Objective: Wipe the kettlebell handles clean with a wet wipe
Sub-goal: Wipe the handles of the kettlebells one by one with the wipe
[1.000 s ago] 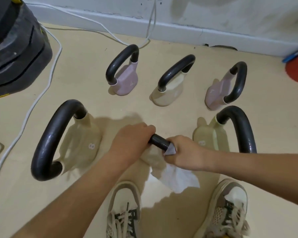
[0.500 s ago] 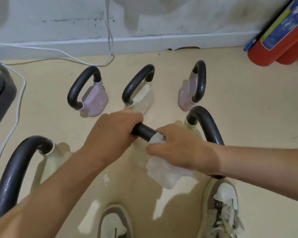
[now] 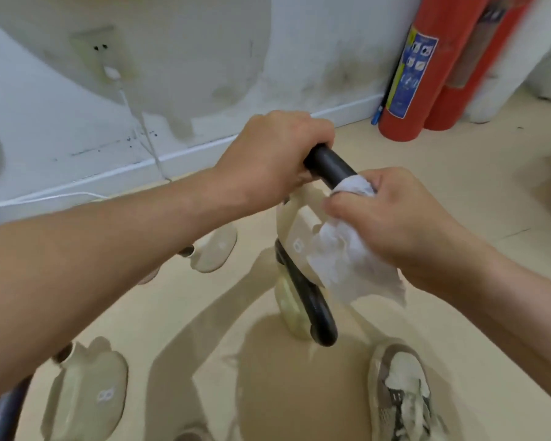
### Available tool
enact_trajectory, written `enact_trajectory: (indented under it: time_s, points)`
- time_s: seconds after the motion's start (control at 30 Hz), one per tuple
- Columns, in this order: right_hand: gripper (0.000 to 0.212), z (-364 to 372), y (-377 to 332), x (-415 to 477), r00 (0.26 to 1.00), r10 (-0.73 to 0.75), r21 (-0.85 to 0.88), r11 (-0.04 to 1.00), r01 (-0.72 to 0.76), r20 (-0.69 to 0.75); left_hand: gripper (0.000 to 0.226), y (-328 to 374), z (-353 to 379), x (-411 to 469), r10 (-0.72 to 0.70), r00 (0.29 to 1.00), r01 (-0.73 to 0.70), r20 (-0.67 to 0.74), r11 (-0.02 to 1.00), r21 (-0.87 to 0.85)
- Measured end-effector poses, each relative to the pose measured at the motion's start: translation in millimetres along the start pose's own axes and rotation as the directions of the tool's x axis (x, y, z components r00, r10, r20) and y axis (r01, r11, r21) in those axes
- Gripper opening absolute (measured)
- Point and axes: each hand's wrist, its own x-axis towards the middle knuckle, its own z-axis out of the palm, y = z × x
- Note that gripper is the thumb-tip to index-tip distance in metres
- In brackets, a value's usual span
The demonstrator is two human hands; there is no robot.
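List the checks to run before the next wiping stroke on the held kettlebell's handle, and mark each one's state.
1. Left hand grips the black handle: ok.
2. Right hand pinches the wet wipe around the handle: ok.
3. Whole wipe gathered on the handle: not ok, most of it hangs loose below the hand.
4. Bare handle stretch between the hands clean: cannot tell.
5. Held kettlebell clear of the floor kettlebell beneath it: cannot tell.
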Motion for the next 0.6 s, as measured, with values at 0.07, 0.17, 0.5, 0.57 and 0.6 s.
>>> enact_trajectory:
  time_s: [0.07, 0.17, 0.5, 0.57, 0.6]
  points:
    - [0.030, -23, 17, 1, 0.999, 0.001, 0.021, 1.000, 0.000, -0.041, 0.012, 18, 16, 25, 0.048, 0.996, -0.051, 0.078, 0.998, 0.044]
    - [0.027, -42, 54, 8, 0.996, 0.038, 0.019, 0.999, -0.037, -0.076, 0.013, 32, 50, 47, 0.075, 0.980, -0.089, 0.182, 0.993, 0.072]
    - [0.028, -18, 165, 26, 0.960, 0.259, 0.092, 0.964, -0.250, -0.108, 0.010, 22, 165, 43, 0.112, 0.844, -0.192, 0.525, 0.976, 0.100]
    - [0.030, -7, 181, 29, 0.955, 0.273, 0.069, 0.962, -0.266, -0.121, 0.013, 15, 182, 35, 0.107, 0.826, -0.191, 0.553, 0.977, 0.097]
    - [0.031, -3, 188, 30, 0.953, 0.271, 0.047, 0.963, -0.267, -0.137, 0.014, 12, 188, 32, 0.102, 0.818, -0.187, 0.566, 0.978, 0.094]
